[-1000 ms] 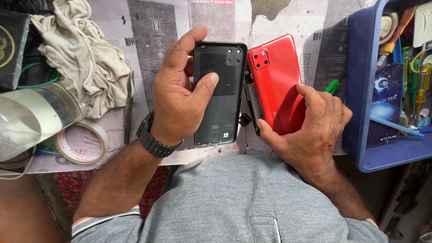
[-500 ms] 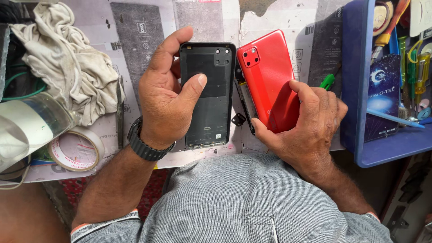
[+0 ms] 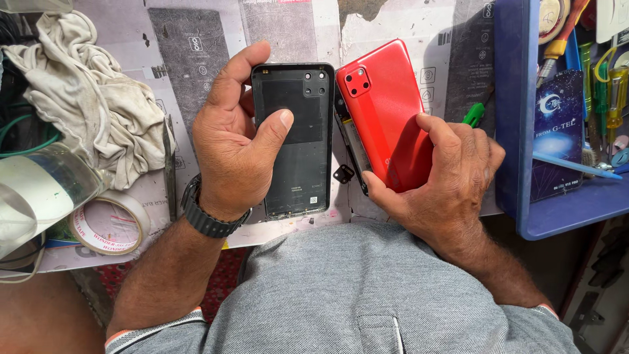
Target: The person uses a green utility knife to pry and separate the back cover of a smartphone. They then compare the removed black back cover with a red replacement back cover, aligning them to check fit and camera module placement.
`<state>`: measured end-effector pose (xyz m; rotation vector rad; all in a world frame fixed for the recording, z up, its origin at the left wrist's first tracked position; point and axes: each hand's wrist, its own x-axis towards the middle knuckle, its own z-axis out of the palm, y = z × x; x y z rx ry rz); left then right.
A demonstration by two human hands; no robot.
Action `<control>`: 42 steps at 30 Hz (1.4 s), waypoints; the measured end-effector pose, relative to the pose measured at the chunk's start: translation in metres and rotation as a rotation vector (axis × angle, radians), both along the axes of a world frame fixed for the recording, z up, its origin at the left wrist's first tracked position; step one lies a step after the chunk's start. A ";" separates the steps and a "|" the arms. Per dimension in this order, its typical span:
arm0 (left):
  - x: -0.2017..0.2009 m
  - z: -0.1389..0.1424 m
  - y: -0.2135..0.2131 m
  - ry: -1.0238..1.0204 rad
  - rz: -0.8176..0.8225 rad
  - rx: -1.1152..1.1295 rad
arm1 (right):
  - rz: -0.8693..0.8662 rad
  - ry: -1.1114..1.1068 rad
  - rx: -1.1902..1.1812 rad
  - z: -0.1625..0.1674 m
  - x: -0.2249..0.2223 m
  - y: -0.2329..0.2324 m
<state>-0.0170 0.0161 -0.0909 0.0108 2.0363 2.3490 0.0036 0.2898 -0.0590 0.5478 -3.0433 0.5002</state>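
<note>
Grey and white printed paper sheets (image 3: 196, 59) are covering the cluttered workbench, their edges overlapping and a torn patch showing near the top; a crumpled, stained off-white cloth (image 3: 92, 111) is lying at the left, a clear plastic bottle (image 3: 39, 196) is resting on its side below it, and a roll of clear adhesive tape (image 3: 108, 223) is sitting just beside the bottle; a thin dark metal tool (image 3: 169, 167) is lying on the paper between the cloth and the wrist; at the right a blue plastic tray (image 3: 511, 131) is holding screwdrivers with yellow and green handles and a dark blue card. The person's left hand (image 3: 229, 151), wearing a black wristwatch (image 3: 206, 216), is gripping a black rectangular phone back cover (image 3: 304, 164) held upright over the paper, the fingers curling around its left edge and the thumb pressing on its inner face. The right hand (image 3: 452, 177) is closing around a red phone with a square camera block (image 3: 383, 111), tilted and just beside the black cover, its back panel appearing partly lifted so that the dark frame is showing along the left side; the fingers are wrapping over its lower right part and the thumb is sitting beneath its lower edge; a green tool handle (image 3: 473, 115) is poking out just above the knuckles. A grey shirt (image 3: 367, 295) is filling the bottom.
</note>
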 end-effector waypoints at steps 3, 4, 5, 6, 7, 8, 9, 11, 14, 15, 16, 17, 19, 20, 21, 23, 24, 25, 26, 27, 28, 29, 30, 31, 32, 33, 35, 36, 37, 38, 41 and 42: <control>-0.001 -0.001 0.000 0.019 -0.002 -0.020 | 0.005 -0.002 -0.003 -0.001 0.000 0.000; -0.002 -0.001 0.000 0.023 -0.004 -0.020 | 0.007 0.000 -0.007 -0.002 0.000 0.001; -0.002 0.000 0.001 0.019 -0.007 -0.010 | 0.009 0.002 -0.012 -0.002 0.001 0.001; -0.002 0.000 0.001 0.012 -0.003 -0.007 | 0.003 0.000 -0.012 -0.002 0.002 0.002; -0.002 0.001 0.001 0.006 0.002 -0.003 | 0.000 -0.001 -0.012 -0.003 0.002 0.002; -0.003 0.002 0.001 -0.002 0.012 -0.004 | -0.005 0.000 -0.013 -0.004 0.002 0.003; -0.003 0.003 0.001 -0.021 0.034 0.009 | -0.010 0.005 -0.008 -0.004 0.003 0.004; -0.004 0.005 -0.001 -0.070 0.093 0.049 | -0.023 0.004 0.006 -0.003 0.004 0.007; -0.006 0.005 -0.007 -0.046 0.159 0.078 | -0.053 -0.008 -0.009 -0.002 0.004 0.013; -0.006 0.005 -0.010 -0.030 0.171 0.081 | -0.050 -0.003 -0.002 -0.002 0.004 0.014; -0.007 0.004 -0.012 -0.014 0.183 0.084 | -0.045 0.002 0.004 -0.003 0.005 0.014; -0.007 0.003 -0.014 -0.012 0.192 0.088 | -0.039 0.007 0.010 -0.003 0.005 0.014; -0.008 0.001 -0.017 0.001 0.203 0.084 | -0.042 -0.003 0.011 -0.003 0.005 0.015; -0.008 0.000 -0.017 0.011 0.206 0.074 | -0.043 -0.008 0.011 -0.002 0.005 0.015; -0.008 -0.001 -0.017 0.011 0.207 0.069 | -0.040 -0.002 0.011 -0.003 0.004 0.015; -0.008 -0.002 -0.017 -0.004 0.205 0.064 | -0.033 0.011 0.009 -0.005 0.002 0.015; -0.008 -0.002 -0.017 -0.010 0.198 0.062 | -0.035 0.007 0.008 -0.005 0.002 0.015; -0.008 -0.002 -0.016 -0.016 0.190 0.060 | -0.037 0.004 0.006 -0.005 0.002 0.015; -0.008 -0.001 -0.016 -0.013 0.180 0.053 | -0.039 0.001 0.003 -0.005 0.002 0.015; -0.008 -0.001 -0.016 -0.015 0.177 0.051 | -0.041 0.002 0.003 -0.005 0.002 0.015; -0.008 -0.001 -0.016 -0.018 0.174 0.050 | -0.043 0.004 0.004 -0.006 0.001 0.016; -0.008 -0.001 -0.016 -0.024 0.177 0.055 | -0.046 0.007 0.004 -0.006 0.001 0.016; -0.009 -0.001 -0.016 -0.023 0.176 0.055 | -0.043 0.004 0.004 -0.006 0.002 0.016; -0.009 -0.001 -0.016 -0.022 0.176 0.055 | -0.040 0.001 0.003 -0.006 0.002 0.016; -0.009 -0.001 -0.016 -0.013 0.171 0.050 | -0.037 -0.001 0.001 -0.006 0.002 0.016; -0.009 -0.001 -0.016 -0.011 0.172 0.044 | -0.035 0.001 0.003 -0.006 0.001 0.016; -0.010 -0.001 -0.016 -0.012 0.179 0.032 | -0.034 0.005 0.006 -0.006 0.001 0.015; -0.010 -0.001 -0.016 -0.014 0.183 0.030 | -0.035 -0.002 -0.004 -0.006 0.001 0.015; -0.010 -0.001 -0.016 -0.016 0.187 0.028 | -0.036 -0.009 -0.013 -0.005 0.001 0.014; -0.010 0.000 -0.015 -0.016 0.187 0.031 | -0.038 -0.016 -0.021 -0.005 0.001 0.014; -0.011 0.002 -0.014 -0.033 0.182 0.056 | -0.037 -0.001 -0.011 -0.004 0.000 0.013; -0.012 0.003 -0.014 -0.037 0.181 0.058 | -0.037 -0.001 -0.012 -0.004 -0.001 0.012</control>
